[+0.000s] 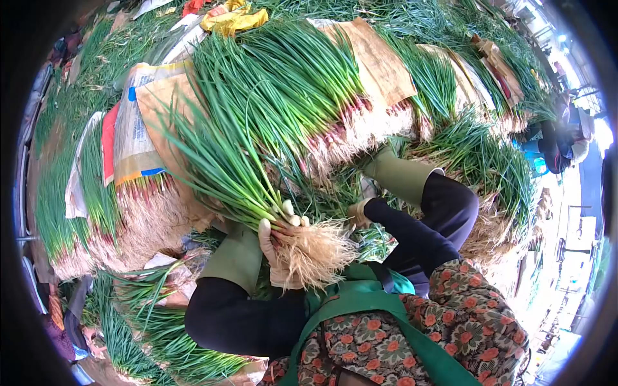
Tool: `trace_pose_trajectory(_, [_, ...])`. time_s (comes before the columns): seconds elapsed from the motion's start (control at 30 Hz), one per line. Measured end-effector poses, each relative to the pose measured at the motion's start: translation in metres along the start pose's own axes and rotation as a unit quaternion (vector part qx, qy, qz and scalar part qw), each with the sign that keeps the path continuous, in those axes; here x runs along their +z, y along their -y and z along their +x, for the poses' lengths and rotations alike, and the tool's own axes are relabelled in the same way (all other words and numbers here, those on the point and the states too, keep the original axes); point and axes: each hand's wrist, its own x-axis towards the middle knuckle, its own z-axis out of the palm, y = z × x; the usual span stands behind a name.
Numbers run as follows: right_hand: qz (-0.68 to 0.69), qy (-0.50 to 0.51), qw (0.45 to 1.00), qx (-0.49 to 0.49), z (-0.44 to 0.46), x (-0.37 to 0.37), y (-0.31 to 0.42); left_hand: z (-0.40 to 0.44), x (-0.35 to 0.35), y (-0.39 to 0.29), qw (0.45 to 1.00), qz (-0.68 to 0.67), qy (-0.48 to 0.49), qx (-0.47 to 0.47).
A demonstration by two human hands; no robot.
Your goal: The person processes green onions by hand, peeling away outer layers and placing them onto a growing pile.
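Observation:
My left hand [273,257], in a pale glove, is closed around a bunch of spring onions [257,199]. Thumb and fingertips wrap the stems just above the shaggy tan roots [312,252], and the long green leaves fan out to the upper left. My right hand [359,213], also gloved, reaches down between my knees, close to loose green leaves [374,243]. Its fingers are mostly hidden, so I cannot make out a grip. Ahead of both hands lies a wide row of spring onions [290,90], with reddish-white stems and roots toward me.
Brown paper sheets [376,61] and a printed sack [143,122] separate the rows. More spring onions [161,334] lie at the lower left, and another heap [483,167] on the right. A yellow bag [235,18] rests at the back. My green-covered shins [402,177] flank the work area.

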Motion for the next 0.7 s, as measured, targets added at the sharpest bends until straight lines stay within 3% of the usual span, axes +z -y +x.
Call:
trace_pose_trajectory(0.07, [0.015, 0.005, 1.000, -0.003, -0.003, -0.033, 0.003, 0.004, -0.006, 0.003, 0.998, -0.003, -0.056, -0.001])
trace_pose_trajectory(0.1, [0.144, -0.120, 0.982, 0.036, 0.007, -0.047, 0.002, 0.006, -0.008, 0.005, 0.996, 0.004, -0.085, -0.001])
trace_pose_trajectory(0.13, [0.270, -0.242, 0.929, 0.072, 0.019, -0.062, 0.003, 0.007, -0.010, 0.006, 0.996, 0.024, -0.089, -0.012])
trace_pose_trajectory(0.2, [0.392, -0.303, 0.865, 0.076, 0.038, -0.081, 0.016, 0.007, -0.011, 0.008, 0.995, 0.057, -0.070, -0.053])
trace_pose_trajectory(0.3, [0.209, -0.262, 0.940, 0.062, 0.031, -0.114, 0.044, 0.007, -0.003, 0.013, 0.987, 0.074, -0.129, -0.059])
trace_pose_trajectory(0.4, [0.225, -0.267, 0.937, 0.021, 0.011, -0.113, 0.061, 0.007, -0.012, 0.007, 0.983, 0.101, -0.139, -0.061])
trace_pose_trajectory(0.47, [0.180, -0.363, 0.897, -0.178, -0.028, -0.093, 0.069, 0.007, -0.026, 0.003, 0.981, 0.119, -0.132, -0.072])
trace_pose_trajectory(0.5, [-0.014, -0.408, 0.885, -0.226, -0.038, -0.076, 0.073, 0.009, -0.035, 0.002, 0.988, 0.112, -0.069, -0.086])
trace_pose_trajectory(0.6, [0.127, -0.249, 0.902, -0.328, -0.044, -0.058, 0.059, 0.012, -0.036, 0.011, 0.978, 0.151, -0.135, -0.054])
trace_pose_trajectory(0.67, [0.402, -0.058, 0.880, -0.247, -0.048, -0.069, 0.052, 0.012, -0.039, 0.014, 0.972, 0.173, -0.160, -0.030])
trace_pose_trajectory(0.7, [0.421, -0.073, 0.863, -0.269, -0.027, -0.059, 0.048, 0.012, -0.036, 0.013, 0.971, 0.171, -0.166, -0.020])
